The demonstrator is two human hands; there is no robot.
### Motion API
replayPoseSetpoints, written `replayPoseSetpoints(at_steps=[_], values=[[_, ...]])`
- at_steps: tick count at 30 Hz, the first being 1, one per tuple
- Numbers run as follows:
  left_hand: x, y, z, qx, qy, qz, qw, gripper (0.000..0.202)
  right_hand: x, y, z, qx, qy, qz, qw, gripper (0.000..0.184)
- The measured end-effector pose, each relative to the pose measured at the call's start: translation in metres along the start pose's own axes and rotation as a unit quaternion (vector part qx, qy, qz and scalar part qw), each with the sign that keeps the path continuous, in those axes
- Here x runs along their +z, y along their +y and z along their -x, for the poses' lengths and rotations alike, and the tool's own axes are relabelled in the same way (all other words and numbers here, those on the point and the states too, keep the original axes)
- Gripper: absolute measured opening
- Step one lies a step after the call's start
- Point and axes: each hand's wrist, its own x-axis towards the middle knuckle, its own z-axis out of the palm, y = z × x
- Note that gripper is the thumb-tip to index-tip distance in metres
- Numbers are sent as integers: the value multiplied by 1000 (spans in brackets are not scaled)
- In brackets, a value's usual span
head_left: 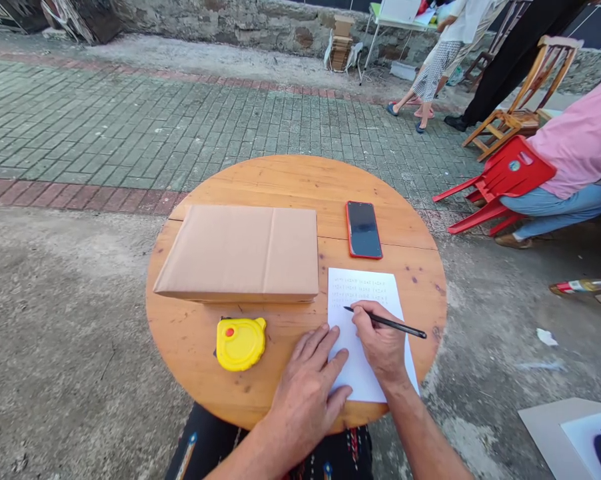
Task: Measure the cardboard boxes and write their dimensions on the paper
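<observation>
My right hand [380,343] grips a black pen [386,323], its tip touching a white sheet of paper [363,293] with rows of handwriting near the top. My left hand [308,383] lies flat with fingers spread, pressing on the sheet's left edge and the round wooden table [300,187]. A yellow tape measure [240,343] sits just left of my left hand. A flat cardboard box [240,252] lies behind it, and a phone in a red case [364,229] rests face up beyond the paper.
A person in a pink shirt [580,140] sits on a red plastic chair [500,183] at the right. A wooden chair [530,93] and standing people are farther back. A bottle [583,287] lies on the ground at right. Brick paving stretches behind the table.
</observation>
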Motion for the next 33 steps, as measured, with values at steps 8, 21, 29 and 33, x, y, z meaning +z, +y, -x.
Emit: replayPoseSetpoints(at_steps=[8,21,29,33], values=[[0,1,2,2,4,-4,1000,43,0,2,-2,13,3,-11,1000,19],[1,0,2,3,3,-8,1000,43,0,-2,-2,9,-9,8,1000,21],[-1,1,1,1,3,-2,1000,43,0,-2,-2,1,-13,20,1000,21],[-2,2,1,1,2,-4,1000,42,0,-2,-2,-2,-8,22,1000,20]])
